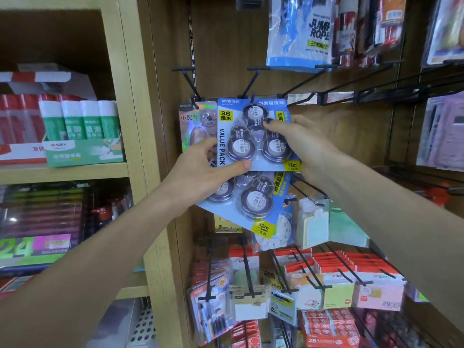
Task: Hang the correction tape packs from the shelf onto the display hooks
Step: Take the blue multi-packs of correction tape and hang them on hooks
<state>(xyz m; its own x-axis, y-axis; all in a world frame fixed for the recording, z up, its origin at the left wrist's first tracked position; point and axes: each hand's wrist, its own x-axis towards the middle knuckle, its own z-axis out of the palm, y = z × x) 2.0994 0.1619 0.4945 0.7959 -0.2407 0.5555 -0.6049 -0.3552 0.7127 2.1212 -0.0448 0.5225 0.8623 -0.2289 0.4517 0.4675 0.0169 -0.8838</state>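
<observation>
Hands (253,156) grip two correction tape packs (253,136) amid crowded hooks (253,79), glue sticks (80,119) leftward.

Single head-worn wide-angle view, no second camera to overlap. Looks forward, slightly downward, at wooden display wall with black display hooks (256,79). Close range: both forearms enter from bottom corners, left hand (206,172) and right hand (301,144) near frame centre. Open shelf unit (65,172) fills left third. Edges bowed by lens; hanging goods at right edge blurred.
</observation>
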